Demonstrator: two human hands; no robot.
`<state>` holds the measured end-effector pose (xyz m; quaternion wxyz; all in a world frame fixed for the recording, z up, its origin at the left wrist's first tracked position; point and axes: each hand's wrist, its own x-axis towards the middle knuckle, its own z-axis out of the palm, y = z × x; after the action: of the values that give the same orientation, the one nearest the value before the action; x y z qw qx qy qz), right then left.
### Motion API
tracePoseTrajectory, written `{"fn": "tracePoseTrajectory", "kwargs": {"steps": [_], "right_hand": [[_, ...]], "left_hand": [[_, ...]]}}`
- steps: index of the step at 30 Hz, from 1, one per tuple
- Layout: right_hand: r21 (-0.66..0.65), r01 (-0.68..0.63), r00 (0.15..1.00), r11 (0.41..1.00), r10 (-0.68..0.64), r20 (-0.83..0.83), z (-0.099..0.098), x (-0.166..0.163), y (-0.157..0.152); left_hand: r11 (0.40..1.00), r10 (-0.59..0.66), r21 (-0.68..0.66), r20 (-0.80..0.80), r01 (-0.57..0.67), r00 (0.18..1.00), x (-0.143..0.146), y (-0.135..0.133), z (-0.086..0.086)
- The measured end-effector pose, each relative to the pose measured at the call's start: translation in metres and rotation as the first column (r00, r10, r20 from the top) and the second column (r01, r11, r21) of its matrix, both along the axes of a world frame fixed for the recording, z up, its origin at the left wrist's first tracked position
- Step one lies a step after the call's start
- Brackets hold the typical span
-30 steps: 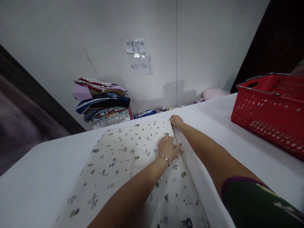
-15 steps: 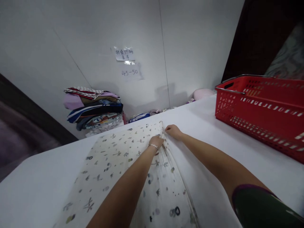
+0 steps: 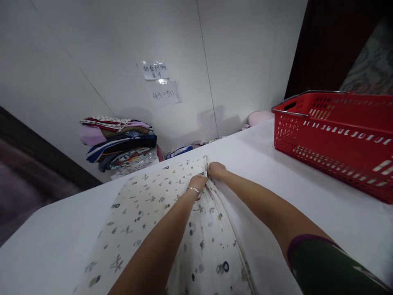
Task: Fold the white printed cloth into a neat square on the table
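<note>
The cloth [image 3: 147, 205] is spread flat on the desk [image 3: 270, 164], in the middle of the view. Its long axis runs from the near edge of the desk to the far edge, leaning slightly right as it goes. The right hem is raised into a narrow ridge along that axis.

Both hands are placed at the far right corner of the cloth, at the limit of reach. The right hand [image 3: 216, 169] is set farther out, on the corner itself. The left hand [image 3: 198, 182] is set just nearer, beside the right hand and touching it or nearly so. The fingers of both hands are curled closed on the hem, and the fabric appears to be pinched in each. Neither palm is laid flat.

Both arms are held almost straight and converge toward the corner. The left forearm is carried over the printed face; the right forearm is carried along the right of the hem.

A red basket [image 3: 331, 131] stands well apart at the right. A clothes stack [image 3: 119, 141] is seen at the far left, beyond the desk.
</note>
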<state>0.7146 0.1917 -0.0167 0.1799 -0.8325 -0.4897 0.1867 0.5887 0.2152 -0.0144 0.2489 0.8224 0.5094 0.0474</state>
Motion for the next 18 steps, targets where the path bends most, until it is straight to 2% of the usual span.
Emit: {"fn": "tracePoseTrajectory", "kwargs": {"steps": [5,14,18], "right_hand": [[-0.024,0.027,0.999,0.999,-0.027,-0.021,0.0020,-0.0017,0.0041],[-0.014,0.057,0.998,0.998,-0.057,-0.003,0.0048,0.0058,0.0000],[0.010,0.028,1.000,1.000,-0.028,0.006,0.0034,0.0045,-0.0010]], "left_hand": [[0.998,0.032,-0.062,0.035,-0.030,0.999,-0.0001,-0.0005,-0.0034],[0.995,0.078,-0.064,0.071,-0.073,0.994,0.0022,-0.0074,-0.0031],[0.996,0.076,-0.057,0.076,-0.071,0.994,0.0020,-0.0085,-0.0035]]}}
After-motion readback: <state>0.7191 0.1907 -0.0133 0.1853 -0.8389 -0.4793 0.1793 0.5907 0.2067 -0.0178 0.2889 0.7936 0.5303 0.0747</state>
